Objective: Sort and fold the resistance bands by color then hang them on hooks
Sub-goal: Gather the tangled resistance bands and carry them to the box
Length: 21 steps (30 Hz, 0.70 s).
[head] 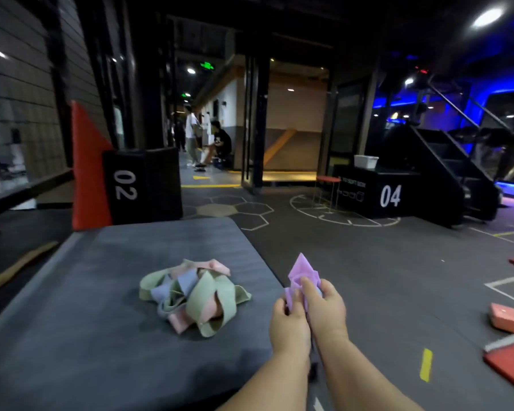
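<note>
One tangled pile of green, pink and blue bands sits on the grey mat, left of your hands and nearer your left hand. It and your right hand both pinch the purple band off the mat's right edge, tip pointing up and away. No hooks in view; red pads lie far right.

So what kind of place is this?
Probably a gym or fitness studio: black boxes numbered 02 and 04, painted floor markings, and a pile of resistance bands on a padded mat.
</note>
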### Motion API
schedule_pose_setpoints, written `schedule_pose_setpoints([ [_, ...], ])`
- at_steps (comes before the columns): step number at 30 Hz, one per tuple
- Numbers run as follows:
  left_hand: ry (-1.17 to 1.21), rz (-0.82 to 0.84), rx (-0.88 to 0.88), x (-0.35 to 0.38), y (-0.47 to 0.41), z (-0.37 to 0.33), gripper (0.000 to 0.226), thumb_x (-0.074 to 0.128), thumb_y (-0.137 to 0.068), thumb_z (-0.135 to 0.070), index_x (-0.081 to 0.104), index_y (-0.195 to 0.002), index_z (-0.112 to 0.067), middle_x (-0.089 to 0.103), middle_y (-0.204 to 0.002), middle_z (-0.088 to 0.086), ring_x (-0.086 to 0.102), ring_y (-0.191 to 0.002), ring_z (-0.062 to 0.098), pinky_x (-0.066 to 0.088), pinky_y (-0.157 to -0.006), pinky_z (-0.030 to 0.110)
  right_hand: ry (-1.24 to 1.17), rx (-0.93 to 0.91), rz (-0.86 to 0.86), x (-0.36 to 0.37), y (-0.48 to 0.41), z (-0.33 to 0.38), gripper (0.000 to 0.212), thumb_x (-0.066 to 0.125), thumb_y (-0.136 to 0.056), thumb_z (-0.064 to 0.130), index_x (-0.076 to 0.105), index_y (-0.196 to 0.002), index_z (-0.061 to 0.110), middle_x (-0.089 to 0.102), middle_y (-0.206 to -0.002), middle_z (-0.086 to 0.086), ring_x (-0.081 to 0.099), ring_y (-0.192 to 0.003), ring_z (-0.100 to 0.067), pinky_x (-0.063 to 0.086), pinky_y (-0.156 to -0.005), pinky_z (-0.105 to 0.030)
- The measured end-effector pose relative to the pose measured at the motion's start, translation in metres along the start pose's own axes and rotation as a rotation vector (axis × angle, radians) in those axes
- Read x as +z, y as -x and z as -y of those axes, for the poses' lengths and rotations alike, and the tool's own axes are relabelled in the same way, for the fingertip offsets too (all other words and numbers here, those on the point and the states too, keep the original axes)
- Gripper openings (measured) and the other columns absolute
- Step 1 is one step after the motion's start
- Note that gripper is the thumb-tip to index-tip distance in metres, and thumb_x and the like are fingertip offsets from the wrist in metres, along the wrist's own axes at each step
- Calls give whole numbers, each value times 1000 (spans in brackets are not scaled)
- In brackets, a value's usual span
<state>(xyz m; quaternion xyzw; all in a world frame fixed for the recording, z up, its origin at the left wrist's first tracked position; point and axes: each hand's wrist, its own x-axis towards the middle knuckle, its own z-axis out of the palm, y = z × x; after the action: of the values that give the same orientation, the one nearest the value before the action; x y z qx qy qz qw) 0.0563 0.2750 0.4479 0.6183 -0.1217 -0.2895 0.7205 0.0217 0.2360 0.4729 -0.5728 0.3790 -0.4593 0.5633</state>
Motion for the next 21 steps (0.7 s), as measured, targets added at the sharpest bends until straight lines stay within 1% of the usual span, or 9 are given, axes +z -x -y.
schedule_pose_setpoints([
  [2, 22, -44, 22, -32, -2, -15, 32, 53, -86, -59, 61, -84, -28, 72, -83, -3, 70, -80, 21, 57, -80, 43, -18, -28, 41, 30, 18, 11, 38, 67, -77, 33, 49, -73, 0, 55, -64, -9, 51, -60, -17, 50, -59, -36],
  [4, 39, -87, 53, -56, -2, -29, 29, 55, -86, -56, 61, -83, -28, 73, -83, -3, 69, -80, 22, 57, -80, 43, -35, -49, 56, 54, 29, 19, 36, 67, -82, 26, 48, -71, -2, 53, -62, -5, 48, -56, -14, 45, -52, -25],
  [7, 24, -172, 141, -97, -2, -56, 24, 55, -91, -48, 61, -83, -26, 72, -85, 0, 68, -82, 23, 56, -82, 40, -65, -46, 122, 92, 52, 31, 33, 66, -83, 26, 52, -72, -2, 55, -63, -7, 50, -58, -16, 46, -57, -30],
  [10, 16, -213, 176, -126, 10, -78, 34, 53, -83, -59, 62, -95, -28, 72, -88, -2, 68, -84, 23, 57, -82, 42, -64, -34, 169, 116, 73, 45, 33, 63, -81, 31, 51, -69, 4, 57, -63, -7, 53, -59, -20, 48, -61, -36],
  [11, 18, -220, 169, -132, 14, -84, 38, 52, -80, -63, 62, -96, -30, 72, -88, -2, 69, -83, 24, 57, -81, 43, -58, -37, 176, 121, 79, 51, 34, 63, -80, 32, 49, -69, 4, 55, -63, -7, 52, -60, -21, 46, -61, -35],
  [14, 46, -231, 112, -146, 27, -100, 33, 53, -82, -62, 59, -82, -29, 69, -79, -1, 69, -76, 26, 59, -74, 44, -48, -37, 185, 132, 90, 63, 30, 62, -80, 32, 49, -67, 7, 54, -64, -6, 49, -61, -21, 43, -62, -33],
  [15, 40, -236, 123, -149, 28, -104, 39, 51, -76, -68, 60, -80, -31, 69, -79, -3, 69, -75, 25, 59, -75, 43, -43, -38, 194, 134, 92, 66, 29, 61, -81, 30, 48, -65, 10, 54, -64, -5, 49, -61, -21, 43, -63, -33],
  [17, 9, -252, 158, -154, 21, -105, 54, 45, -59, -79, 64, -83, -34, 71, -80, -6, 70, -77, 23, 57, -80, 44, -25, -49, 224, 137, 94, 72, 29, 60, -84, 27, 45, -62, 14, 52, -62, -2, 47, -60, -19, 41, -61, -32],
  [21, 25, -284, 170, -161, 24, -109, 51, 51, -63, -73, 67, -89, -33, 73, -80, -6, 71, -76, 23, 58, -79, 42, -34, -65, 283, 143, 101, 80, 27, 59, -85, 28, 46, -65, 13, 52, -66, -2, 48, -63, -19, 39, -60, -31],
])
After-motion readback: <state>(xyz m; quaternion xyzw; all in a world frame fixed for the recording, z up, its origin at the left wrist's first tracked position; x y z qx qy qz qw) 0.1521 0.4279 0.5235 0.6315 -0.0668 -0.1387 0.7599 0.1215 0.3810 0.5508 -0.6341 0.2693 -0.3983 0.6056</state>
